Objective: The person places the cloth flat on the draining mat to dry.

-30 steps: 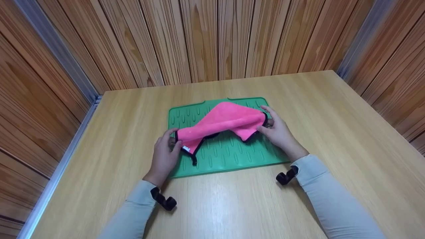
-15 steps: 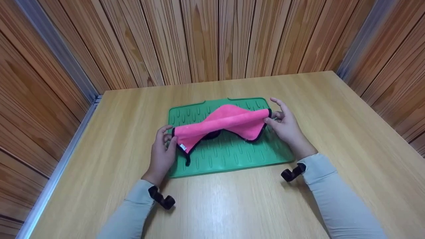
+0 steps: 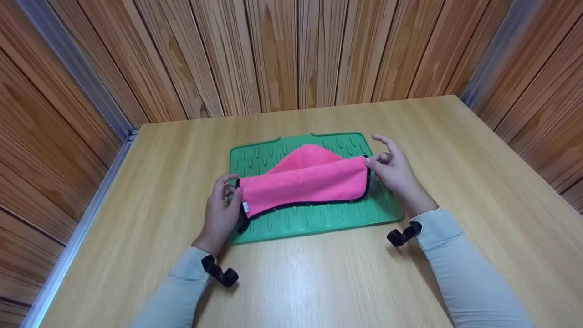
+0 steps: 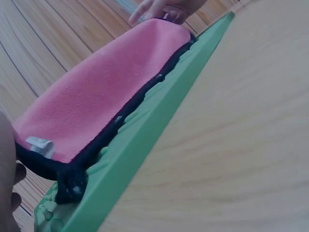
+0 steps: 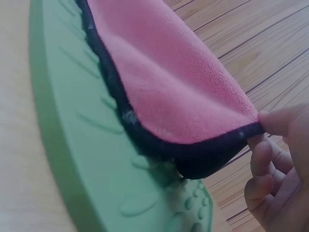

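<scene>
A pink cloth (image 3: 300,184) with a dark edge binding is stretched between both hands over a green ridged mat (image 3: 309,223). My left hand (image 3: 221,214) pinches its left edge, near a small white tag (image 4: 40,146) and a dark loop (image 4: 71,186) at the corner. At the other end my right hand (image 3: 394,175) pinches the upper right edge between thumb and fingers, the index finger raised. The front flap hangs down with its lower border close over the mat; a pink fold (image 3: 309,155) rises behind it. In the right wrist view, the cloth's dark underside shows below the binding.
The mat lies on a light wooden table (image 3: 300,282). Wood-plank walls (image 3: 278,54) stand behind and at both sides, with a metal strip (image 3: 86,214) along the left. A black camera mount (image 3: 221,272) sits on the left wrist, another mount (image 3: 403,234) on the right.
The right hand has moved outward to the right, and the cloth is pulled straighter between the hands. Its front flap has dropped and spread flat toward the near side; the left hand has barely moved.
</scene>
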A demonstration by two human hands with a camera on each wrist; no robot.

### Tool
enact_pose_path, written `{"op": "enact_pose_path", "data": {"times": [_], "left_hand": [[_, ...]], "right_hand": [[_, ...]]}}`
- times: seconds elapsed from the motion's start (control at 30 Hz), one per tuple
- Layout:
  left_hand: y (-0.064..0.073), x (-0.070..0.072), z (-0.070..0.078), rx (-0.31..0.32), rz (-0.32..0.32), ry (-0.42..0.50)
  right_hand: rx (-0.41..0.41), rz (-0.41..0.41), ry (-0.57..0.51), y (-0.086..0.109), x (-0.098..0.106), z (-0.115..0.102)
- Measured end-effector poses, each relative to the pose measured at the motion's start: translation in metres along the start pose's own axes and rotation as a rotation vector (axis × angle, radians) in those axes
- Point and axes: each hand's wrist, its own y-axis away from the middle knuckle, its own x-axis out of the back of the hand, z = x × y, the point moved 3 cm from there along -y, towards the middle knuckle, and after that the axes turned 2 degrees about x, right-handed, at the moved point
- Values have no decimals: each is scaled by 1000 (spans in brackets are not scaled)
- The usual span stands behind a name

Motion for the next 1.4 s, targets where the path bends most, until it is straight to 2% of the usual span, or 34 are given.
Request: {"op": "enact_pose_path", "data": {"times": [0.27, 0.57, 0.77, 0.93, 1.17, 1.27, 1.4], "left_hand": [[-5, -2, 0, 59, -31, -225], [-7, -5, -3, 110, -55, -356], [-5, -6, -5, 117, -70, -358], [-3, -5, -6, 115, -85, -349], [-1, -3, -6, 75, -87, -356], [0, -3, -5, 77, -96, -360], [0, -3, -6, 85, -102, -338]], "right_hand": [[24, -23, 116, -2, -6, 16], [1, -48, 203, -3, -15, 27], [1, -77, 225, -4, -15, 28], [-6, -142, 282, 3, -12, 28], [53, -196, 393, 10, -12, 27], [52, -215, 380, 11, -12, 27], [11, -230, 288, 14, -7, 29]]}}
